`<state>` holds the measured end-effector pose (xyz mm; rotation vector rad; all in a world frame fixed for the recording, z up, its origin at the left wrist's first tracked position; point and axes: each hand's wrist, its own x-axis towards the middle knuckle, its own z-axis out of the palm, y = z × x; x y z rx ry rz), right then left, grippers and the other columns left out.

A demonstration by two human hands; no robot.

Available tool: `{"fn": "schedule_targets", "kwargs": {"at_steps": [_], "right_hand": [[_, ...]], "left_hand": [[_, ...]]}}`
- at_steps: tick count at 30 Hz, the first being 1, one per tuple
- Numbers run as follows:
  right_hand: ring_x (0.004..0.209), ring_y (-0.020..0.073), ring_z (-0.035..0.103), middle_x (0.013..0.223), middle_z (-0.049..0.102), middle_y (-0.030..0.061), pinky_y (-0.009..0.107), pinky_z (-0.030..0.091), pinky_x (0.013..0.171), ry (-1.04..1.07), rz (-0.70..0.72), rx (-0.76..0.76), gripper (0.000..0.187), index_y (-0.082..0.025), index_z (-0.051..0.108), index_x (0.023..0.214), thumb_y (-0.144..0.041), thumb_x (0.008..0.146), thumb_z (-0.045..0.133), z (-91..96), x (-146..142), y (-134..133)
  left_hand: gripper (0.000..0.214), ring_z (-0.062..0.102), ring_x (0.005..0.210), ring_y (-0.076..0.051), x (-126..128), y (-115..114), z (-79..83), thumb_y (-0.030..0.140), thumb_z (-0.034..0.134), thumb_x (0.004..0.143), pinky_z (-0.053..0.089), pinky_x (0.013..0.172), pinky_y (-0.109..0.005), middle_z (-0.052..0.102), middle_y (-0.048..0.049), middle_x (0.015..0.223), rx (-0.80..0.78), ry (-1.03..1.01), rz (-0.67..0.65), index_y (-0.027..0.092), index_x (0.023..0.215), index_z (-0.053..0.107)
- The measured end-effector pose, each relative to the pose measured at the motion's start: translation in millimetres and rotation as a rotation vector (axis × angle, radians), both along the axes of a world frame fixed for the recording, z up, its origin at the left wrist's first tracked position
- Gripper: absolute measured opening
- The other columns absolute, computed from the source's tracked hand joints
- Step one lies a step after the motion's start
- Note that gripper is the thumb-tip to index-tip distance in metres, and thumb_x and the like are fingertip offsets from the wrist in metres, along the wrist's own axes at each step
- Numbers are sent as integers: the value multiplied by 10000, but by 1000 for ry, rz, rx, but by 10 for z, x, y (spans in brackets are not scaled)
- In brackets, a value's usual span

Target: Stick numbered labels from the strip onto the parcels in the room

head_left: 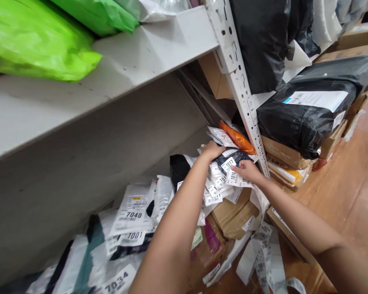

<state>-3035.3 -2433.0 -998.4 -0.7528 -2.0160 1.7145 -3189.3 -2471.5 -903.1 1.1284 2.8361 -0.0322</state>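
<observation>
Low under grey shelf [159, 49], both hands deep in heap of mailers. Left hand [213, 150] pressed flat atop stack, fingers curled over far edge, grasping nothing I can confirm. Right hand [247, 170] pinching numbered label [233, 178] on dark poly mailer [233, 157], beside white slotted upright [242, 94]. Judgement: steady stack with left, lift one label at a time, avoid tearing. Bags thin, glossy, crinkled, slippery; orange mailer [237, 139] behind; cardboard parcel [233, 214] below, stiff, matte.
</observation>
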Motion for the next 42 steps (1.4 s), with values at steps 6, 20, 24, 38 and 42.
{"fn": "schedule_targets", "kwargs": {"at_steps": [6,20,24,38,42], "right_hand": [[589,168,528,620,585,-8,260,274,541,-122,-195,293,360,-226,575,767,-541,725,745,97,101,-84],[822,253,652,895,692,93,297,413,683,-94,-135,416,536,-186,634,1240,-531,832,679,26,118,-127],[736,229,629,782,658,51,286,394,635,-6,-142,334,549,-186,635,1205,-548,797,694,8,162,-114],[621,155,656,744,733,12,254,481,588,273,329,-635,406,-187,729,910,-291,531,834,14,406,369],[720,178,689,802,754,35,294,521,693,410,127,-571,336,-186,749,859,-338,570,829,16,135,252]], "left_hand": [[478,569,1229,-305,166,-39,29,143,568,778,459,1016,-397,591,-184,1323,215,318,-17,133,1255,547],[238,668,973,-230,183,-54,201,150,502,822,493,884,-306,744,-46,994,61,93,-303,232,956,681],[209,646,984,-250,234,-116,196,169,537,791,490,907,-326,734,-58,962,52,79,-338,216,927,689],[472,651,802,-207,194,-287,19,289,619,755,486,752,-300,714,-12,873,177,-224,-516,210,1221,630],[430,647,804,-195,161,-286,-4,294,589,758,475,747,-283,712,-2,882,210,-355,-443,211,1178,626]]}}
